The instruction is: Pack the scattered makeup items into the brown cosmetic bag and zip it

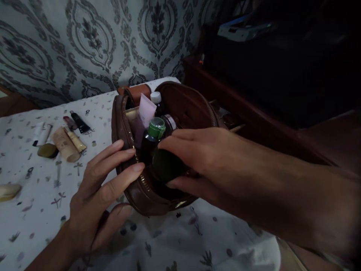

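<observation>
A brown zippered toiletry bag [152,205] stands unzipped on the cloth-covered table. My right hand [200,154] reaches into it, fingers and thumb gripping a dark round-ended container [167,165] whose lower part is hidden. Beside that container are a dark bottle with a green cap [156,128], a pale pink tube [146,109], a white-capped bottle [156,98] and another capped bottle [170,121]. My left hand [104,192] has its fingers apart, with the fingertips resting on the bag's near left zipper edge.
Left on the patterned tablecloth [64,192] lie several cosmetics, among them a beige tube [65,145], a black tube [80,122] and a round olive item [47,151]. Patterned wallpaper [93,37] rises behind. Dark red furniture [194,75] borders the table at right.
</observation>
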Demonstrator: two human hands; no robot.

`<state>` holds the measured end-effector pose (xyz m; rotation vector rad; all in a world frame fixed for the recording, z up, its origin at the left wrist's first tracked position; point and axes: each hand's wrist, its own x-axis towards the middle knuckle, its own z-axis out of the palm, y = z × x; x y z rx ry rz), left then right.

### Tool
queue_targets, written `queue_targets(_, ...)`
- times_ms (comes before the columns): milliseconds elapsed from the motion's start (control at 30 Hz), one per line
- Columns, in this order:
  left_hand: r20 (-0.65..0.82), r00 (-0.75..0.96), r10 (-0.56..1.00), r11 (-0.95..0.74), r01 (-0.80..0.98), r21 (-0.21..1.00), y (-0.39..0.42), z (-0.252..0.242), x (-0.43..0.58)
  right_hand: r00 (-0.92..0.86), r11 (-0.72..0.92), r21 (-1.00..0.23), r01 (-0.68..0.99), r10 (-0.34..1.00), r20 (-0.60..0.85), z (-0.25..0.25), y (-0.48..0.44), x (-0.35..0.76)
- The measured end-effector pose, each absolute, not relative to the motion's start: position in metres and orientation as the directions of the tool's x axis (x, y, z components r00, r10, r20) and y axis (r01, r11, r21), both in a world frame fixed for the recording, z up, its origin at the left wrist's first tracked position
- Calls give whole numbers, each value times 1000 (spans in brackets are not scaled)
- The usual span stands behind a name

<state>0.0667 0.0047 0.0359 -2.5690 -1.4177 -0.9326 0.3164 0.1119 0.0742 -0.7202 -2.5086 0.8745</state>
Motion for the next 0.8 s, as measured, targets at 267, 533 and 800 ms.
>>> queue_targets(267,573,361,736,-567,790,231,5,34,67,-887,794,-467,388,460,44,79,119,288)
queue_targets(533,571,321,756,-526,817,237,2,34,74,-864,785,-460,415,498,71,84,114,288)
queue_targets(800,596,332,731,-561,790,247,5,28,75,-865,816,-466,341,467,184,65,119,298)
